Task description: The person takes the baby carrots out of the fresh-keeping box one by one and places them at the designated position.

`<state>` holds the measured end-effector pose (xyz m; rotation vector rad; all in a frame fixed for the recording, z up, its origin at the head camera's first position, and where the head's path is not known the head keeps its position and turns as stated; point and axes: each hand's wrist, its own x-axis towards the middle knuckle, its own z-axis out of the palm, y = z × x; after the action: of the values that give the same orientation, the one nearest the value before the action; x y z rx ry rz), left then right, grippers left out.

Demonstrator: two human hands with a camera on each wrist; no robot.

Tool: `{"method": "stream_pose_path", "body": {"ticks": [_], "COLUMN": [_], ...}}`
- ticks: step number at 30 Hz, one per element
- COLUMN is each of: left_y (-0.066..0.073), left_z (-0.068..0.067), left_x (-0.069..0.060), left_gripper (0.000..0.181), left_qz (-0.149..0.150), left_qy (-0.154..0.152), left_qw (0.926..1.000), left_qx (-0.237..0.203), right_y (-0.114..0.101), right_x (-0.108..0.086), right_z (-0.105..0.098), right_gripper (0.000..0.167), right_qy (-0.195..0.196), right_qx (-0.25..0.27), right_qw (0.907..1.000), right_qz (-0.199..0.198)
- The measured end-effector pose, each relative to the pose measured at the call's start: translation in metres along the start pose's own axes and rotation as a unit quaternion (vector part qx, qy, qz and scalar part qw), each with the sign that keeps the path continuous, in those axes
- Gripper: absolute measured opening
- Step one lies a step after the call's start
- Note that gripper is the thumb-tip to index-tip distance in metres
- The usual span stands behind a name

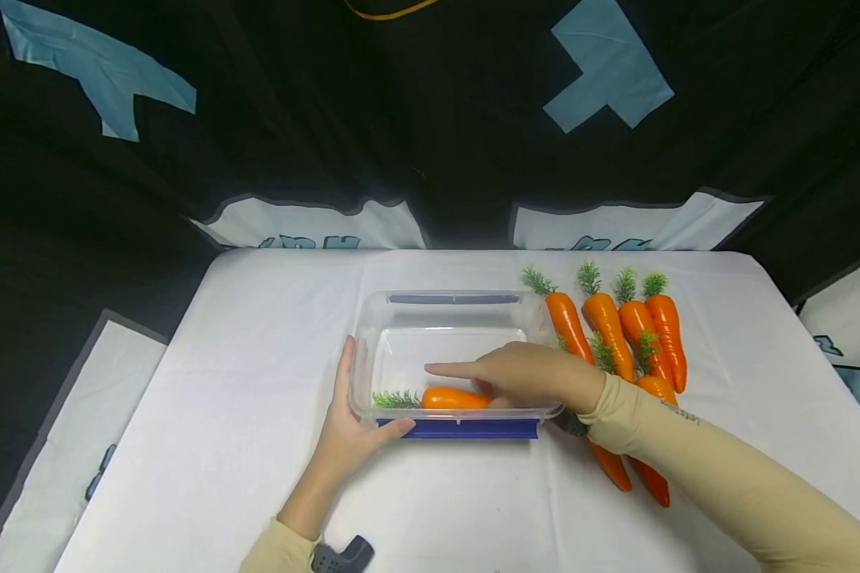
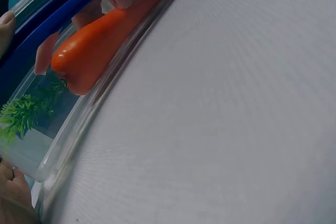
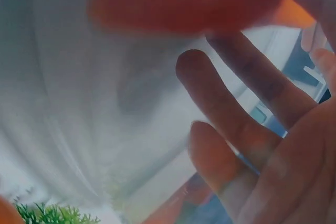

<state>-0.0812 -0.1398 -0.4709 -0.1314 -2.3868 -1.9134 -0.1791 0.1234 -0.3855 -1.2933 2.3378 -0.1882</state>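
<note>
A clear plastic food container [image 1: 444, 298] with a blue latch flap along its near side stands on the table. My left hand [image 1: 354, 430] holds its near left corner, thumb on the near side and fingers along the left wall. Inside, an orange toy carrot [image 1: 447, 398] lies along the near wall with its green top to the left; the left wrist view shows this carrot [image 2: 100, 45] through the wall. Over its right part is my right hand [image 1: 523, 374], index finger extended left and thumb at the carrot. Straight, spread fingers [image 3: 226, 103] appear in the right wrist view.
Several more toy carrots [image 1: 605, 326] lie to the right of the container, some partly under the right forearm. A white cloth covers the table [image 1: 258, 334]. Dark curtain [image 1: 365, 119] hangs behind it.
</note>
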Motion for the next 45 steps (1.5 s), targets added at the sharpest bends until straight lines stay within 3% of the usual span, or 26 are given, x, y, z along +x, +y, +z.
{"method": "stream_pose_path", "body": {"ticks": [8,25,36,45], "left_y": [0.001,0.002,0.000,-0.002], "left_z": [0.000,0.000,0.000,0.000], "left_x": [0.000,-0.001,-0.001,0.000], "left_gripper": [0.130,0.130,0.130,0.130], "left_qz": [-0.009,-0.019,-0.018,-0.011], "left_qy": [0.002,0.003,0.007,0.004], "left_qw": [1.0000,0.9998,0.9998,0.9999], "left_qx": [0.000,0.001,0.008,0.010], "right_y": [0.001,0.000,-0.002,0.003], "right_x": [0.002,0.006,0.006,0.012], "right_z": [0.003,0.007,0.011,0.017], "right_gripper": [0.089,0.082,0.090,0.087], "right_qy": [0.002,0.003,0.026,0.084], "right_qx": [0.010,0.015,-0.023,-0.073], "right_qw": [0.9994,0.9964,0.9970,0.9932], "right_qz": [0.032,0.083,0.070,0.034]}}
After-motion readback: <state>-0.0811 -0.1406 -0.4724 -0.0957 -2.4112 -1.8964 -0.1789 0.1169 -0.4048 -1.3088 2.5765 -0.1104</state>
